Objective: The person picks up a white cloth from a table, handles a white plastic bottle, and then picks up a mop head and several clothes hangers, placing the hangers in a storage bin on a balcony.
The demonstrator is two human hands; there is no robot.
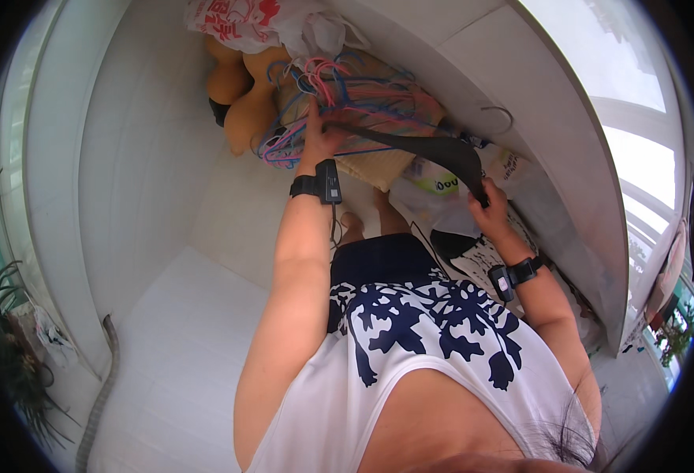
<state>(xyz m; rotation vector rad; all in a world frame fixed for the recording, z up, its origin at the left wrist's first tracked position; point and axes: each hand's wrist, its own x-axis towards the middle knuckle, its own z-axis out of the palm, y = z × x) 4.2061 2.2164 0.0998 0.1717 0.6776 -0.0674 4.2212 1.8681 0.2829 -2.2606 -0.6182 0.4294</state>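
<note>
A long dark grey strap (pixel 410 142) is stretched between my two hands, wide in the middle and bending down at its right end. My right hand (pixel 490 209) is closed around that right end. My left hand (pixel 322 140) is at the strap's left end, against a bundle of clothes hangers, one finger pointing up; its grip is partly hidden and looks closed on the strap. The blue and pink hangers (pixel 345 94) are bunched together, their hooks toward the far side. Behind and under them sits a beige woven item (pixel 378 162).
A white plastic bag with red print (pixel 244 24) lies at the far end, above orange-yellow rounded objects (pixel 252 110). Clear plastic bags (pixel 442 197) fill the right side below a white cabinet panel with a metal hook (pixel 498 110). A grey hose (pixel 104 378) runs along the left floor.
</note>
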